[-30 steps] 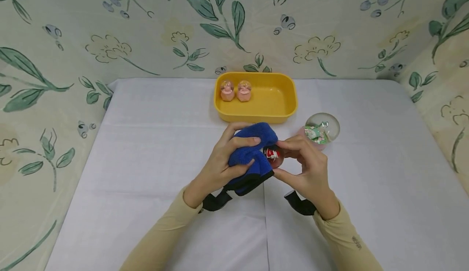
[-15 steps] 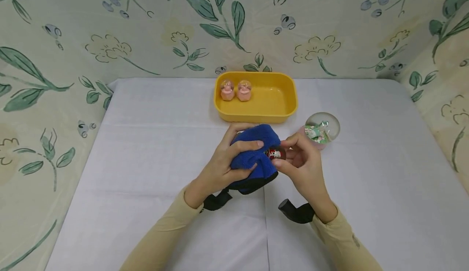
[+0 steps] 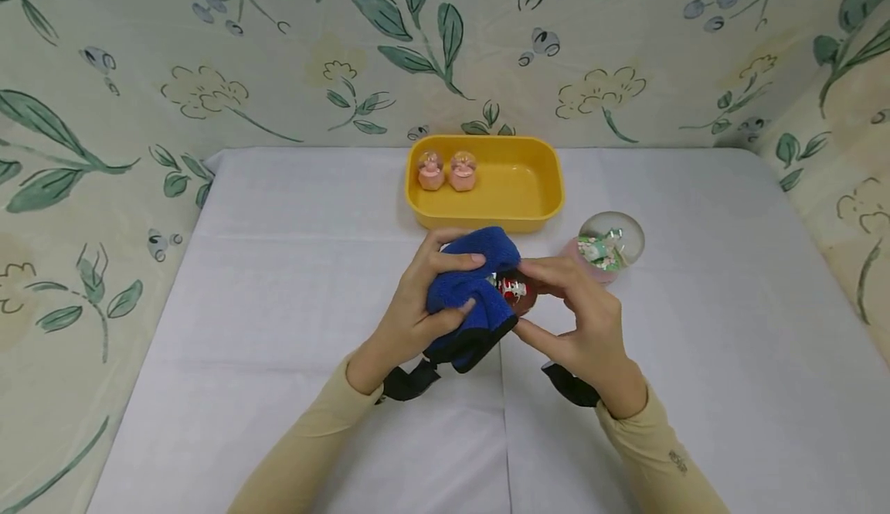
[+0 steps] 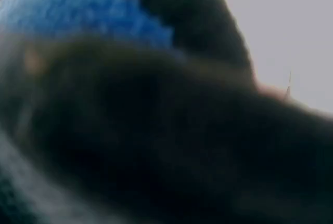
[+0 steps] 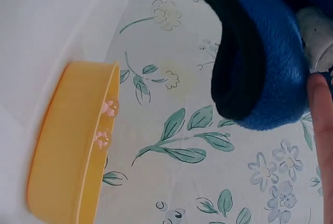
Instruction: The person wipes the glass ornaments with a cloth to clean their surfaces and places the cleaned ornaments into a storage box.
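Note:
A blue cloth with black edging [image 3: 455,290] is bunched in my left hand [image 3: 417,294], which grips it around a small snow globe [image 3: 513,290]. The globe's clear dome, with a red and white figure inside, pokes out on the right. My right hand [image 3: 584,313] pinches that dome between thumb and fingertips. In the right wrist view, one finger [image 5: 322,125] lies beside the cloth [image 5: 276,78], near a pale grey part [image 5: 315,34] of what it wraps. Dark blur fills most of the left wrist view, with some blue cloth [image 4: 78,5] at its top.
Behind the hands stands a yellow tray [image 3: 487,216] with two small pink snow globes [image 3: 431,172] at its left end. A larger snow globe with a pink base [image 3: 612,243] lies tilted just beyond my right hand. White cloth [image 3: 278,282] covers the table.
My right hand drew its fingers closer together and turned at the globe half a second ago, then spread them around it again. The cloth and globe have shifted slightly left.

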Demonstrator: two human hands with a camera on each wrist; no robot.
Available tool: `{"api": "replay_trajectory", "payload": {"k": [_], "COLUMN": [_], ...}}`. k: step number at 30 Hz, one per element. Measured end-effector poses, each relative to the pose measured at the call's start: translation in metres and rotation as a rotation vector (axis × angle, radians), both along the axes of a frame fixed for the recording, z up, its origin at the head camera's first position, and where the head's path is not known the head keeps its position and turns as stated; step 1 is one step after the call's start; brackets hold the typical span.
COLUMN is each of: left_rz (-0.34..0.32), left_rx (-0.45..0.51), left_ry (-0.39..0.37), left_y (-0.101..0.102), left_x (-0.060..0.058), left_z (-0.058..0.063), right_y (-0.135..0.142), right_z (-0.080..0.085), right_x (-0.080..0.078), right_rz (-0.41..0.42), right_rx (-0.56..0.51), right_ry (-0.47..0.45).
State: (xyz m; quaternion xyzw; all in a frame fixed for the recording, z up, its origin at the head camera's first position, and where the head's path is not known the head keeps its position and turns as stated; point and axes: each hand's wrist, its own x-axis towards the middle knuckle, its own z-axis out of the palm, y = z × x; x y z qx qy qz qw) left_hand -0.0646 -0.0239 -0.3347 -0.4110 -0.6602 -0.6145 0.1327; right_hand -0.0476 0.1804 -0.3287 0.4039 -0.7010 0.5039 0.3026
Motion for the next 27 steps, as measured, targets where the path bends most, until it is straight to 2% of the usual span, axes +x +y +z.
{"api": "replay_trajectory", "payload": {"k": [2,4,12,16,19,22,24,27], "left_rz": [-0.019,-0.036,-0.05,-0.044,-0.005,0.043,0.06,0.07], "left_rx": [-0.019,-0.043,-0.098,-0.111,-0.108,-0.088,-0.067,-0.037], "left_ry": [0.002,0.014,0.095,0.11,0.089,0.07,0.064,0.051], "left_y": [-0.0005,-0.0006,-0.0006,-0.0004,-0.0004,-0.0003,-0.0004,-0.0007], "left_x": [0.0005,0.001,0.0016,0.0015,0.0017,0.0009,0.0001,-0.0014], "left_z": [0.0005,0.0013,0.001,0.0009,0.0002,-0.0015,-0.0022,-0.004], "right_y": [0.0009,0.0017,0.0016,0.0009,-0.0002,-0.0024,-0.0032,-0.0031], "right_z": [-0.0007,-0.0012,-0.0006,0.0005,0.0017,0.0035,0.0044,0.0044], "right_x": [-0.0006,-0.0005,0.0027,0.0029,0.0022,0.001,-0.0003,-0.0023], "right_rz": [-0.049,-0.063,-0.04,-0.017,-0.033,-0.052,-0.032,0.043], "right_rx": [0.009,0.002,-0.097,-0.125,-0.093,-0.049,-0.042,-0.042], "right_ry": [0.041,0.03,-0.252,-0.338,-0.339,-0.298,-0.265,-0.212]}}
